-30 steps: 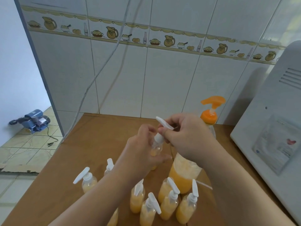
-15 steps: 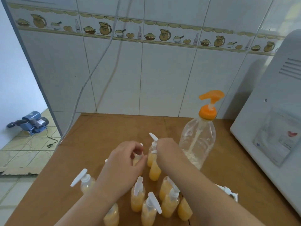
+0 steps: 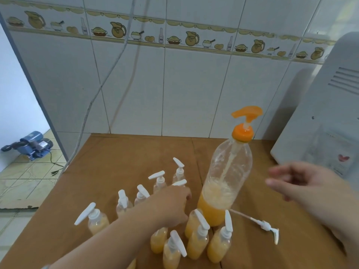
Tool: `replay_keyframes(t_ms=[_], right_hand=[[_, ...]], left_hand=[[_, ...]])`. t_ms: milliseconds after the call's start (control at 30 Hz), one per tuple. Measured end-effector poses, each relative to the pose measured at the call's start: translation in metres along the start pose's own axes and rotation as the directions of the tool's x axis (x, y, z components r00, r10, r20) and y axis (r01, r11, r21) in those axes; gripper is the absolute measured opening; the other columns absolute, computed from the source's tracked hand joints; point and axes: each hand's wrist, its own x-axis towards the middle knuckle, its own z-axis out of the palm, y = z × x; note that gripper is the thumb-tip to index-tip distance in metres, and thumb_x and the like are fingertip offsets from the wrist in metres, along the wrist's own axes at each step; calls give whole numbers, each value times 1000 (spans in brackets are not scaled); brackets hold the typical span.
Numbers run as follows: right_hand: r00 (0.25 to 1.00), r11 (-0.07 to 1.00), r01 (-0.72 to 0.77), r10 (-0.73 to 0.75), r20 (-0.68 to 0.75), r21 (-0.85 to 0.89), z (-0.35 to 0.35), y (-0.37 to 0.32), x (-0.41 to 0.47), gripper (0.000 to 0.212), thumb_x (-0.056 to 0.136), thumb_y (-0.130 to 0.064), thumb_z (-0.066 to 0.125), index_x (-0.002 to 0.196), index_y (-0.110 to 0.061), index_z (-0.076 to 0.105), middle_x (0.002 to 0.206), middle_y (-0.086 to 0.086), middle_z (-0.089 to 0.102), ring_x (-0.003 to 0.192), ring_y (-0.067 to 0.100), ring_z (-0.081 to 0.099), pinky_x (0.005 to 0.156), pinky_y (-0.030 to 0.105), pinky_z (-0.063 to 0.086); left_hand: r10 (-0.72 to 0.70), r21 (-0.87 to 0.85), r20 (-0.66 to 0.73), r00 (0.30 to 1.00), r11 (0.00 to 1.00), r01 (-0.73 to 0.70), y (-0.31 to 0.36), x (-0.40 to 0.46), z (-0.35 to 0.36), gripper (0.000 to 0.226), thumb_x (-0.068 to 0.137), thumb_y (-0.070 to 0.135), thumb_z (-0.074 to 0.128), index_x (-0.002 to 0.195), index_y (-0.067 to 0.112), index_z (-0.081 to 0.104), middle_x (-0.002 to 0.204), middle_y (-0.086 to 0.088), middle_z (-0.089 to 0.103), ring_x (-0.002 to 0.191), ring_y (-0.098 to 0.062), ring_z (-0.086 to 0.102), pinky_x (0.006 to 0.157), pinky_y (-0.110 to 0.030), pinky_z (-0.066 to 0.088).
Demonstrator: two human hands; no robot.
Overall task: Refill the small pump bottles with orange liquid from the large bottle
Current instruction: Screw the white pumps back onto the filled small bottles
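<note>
Both hands had let go: right hand (image 3: 303,183) drifted toward 3 o'clock, fingers apart; left hand (image 3: 171,204) rested among small bottles (image 3: 198,239), fingers hidden, so another seemed capped.

The right hand (image 3: 303,183), at mid right of the frame, is smeared by motion, so how its fingers (image 3: 275,181) lie cannot be told. The left hand (image 3: 171,204) covers the bodies of several small bottles (image 3: 197,242) at lower centre; its fingertips are hidden behind a pump head. The white appliance (image 3: 330,121) is cut off by the right edge.
</note>
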Motion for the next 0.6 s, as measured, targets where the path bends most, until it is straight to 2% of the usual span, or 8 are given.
replay_keyframes(t_ms=[67, 133, 200, 267, 400, 500, 600], right_hand=[[978, 954, -200, 182, -97, -223, 0, 59, 16, 14, 79, -25, 74, 90, -19, 66, 79, 1, 64, 74, 20, 57, 67, 30, 42], [943, 838, -328, 321, -92, -437, 14, 114, 27, 29, 88, -24, 64, 116, -16, 60, 102, 5, 63, 91, 22, 57, 79, 31, 44], [923, 760, -333, 384, -28, -558, 37, 159, 28, 46, 92, -26, 55, 136, -19, 44, 125, 4, 56, 113, 20, 54, 93, 28, 42], [923, 750, -309, 384, 4, -585, 60, 192, 22, 52, 93, -33, 51, 142, -26, 34, 134, -1, 47, 122, 18, 47, 99, 29, 39], [931, 727, -326, 356, -74, -605, 86, 203, 10, 49, 90, -50, 49, 136, -43, 34, 141, -13, 38, 129, 14, 36, 104, 34, 34], [949, 751, -308, 289, -130, -584, 93, 195, 6, 50, 87, -56, 50, 133, -49, 33, 138, -18, 39, 128, 9, 34, 101, 34, 31], [970, 772, -240, 207, -124, -589, 99, 199, 5, 44, 87, -55, 50, 129, -51, 37, 135, -20, 42, 125, 5, 36, 98, 31, 30]], left_hand=[[-14, 118, 150, 989, 993, -4, 6, 11, 2, 53, 85, 26, 63, 133, 29, 41, 122, 3, 55, 103, -18, 57, 82, -32, 51], [-29, 227, 272, 962, 973, -35, 11, 20, 3, 53, 83, 26, 67, 131, 26, 43, 119, -2, 57, 101, -22, 58, 79, -34, 51], [-46, 335, 343, 938, 939, -76, 17, 28, 2, 47, 84, 26, 66, 127, 21, 47, 116, -5, 58, 100, -25, 58, 81, -36, 51], [-67, 365, 374, 925, 928, -80, 25, 36, 1, 50, 84, 26, 66, 129, 20, 47, 120, -6, 57, 102, -26, 58, 81, -36, 50], [-21, 218, 483, 876, 971, -97, 32, 48, 5, 50, 87, 7, 63, 133, 18, 46, 125, -12, 53, 90, -26, 58, 73, -32, 53], [14, 84, 514, 858, 994, -66, 24, 55, 9, 53, 84, -2, 64, 130, 20, 49, 126, -11, 50, 97, -31, 61, 78, -34, 57], [80, -25, 515, 853, 997, -78, 16, 59, 12, 54, 81, -4, 67, 125, 22, 53, 117, -4, 51, 90, -24, 61, 62, -23, 54]])
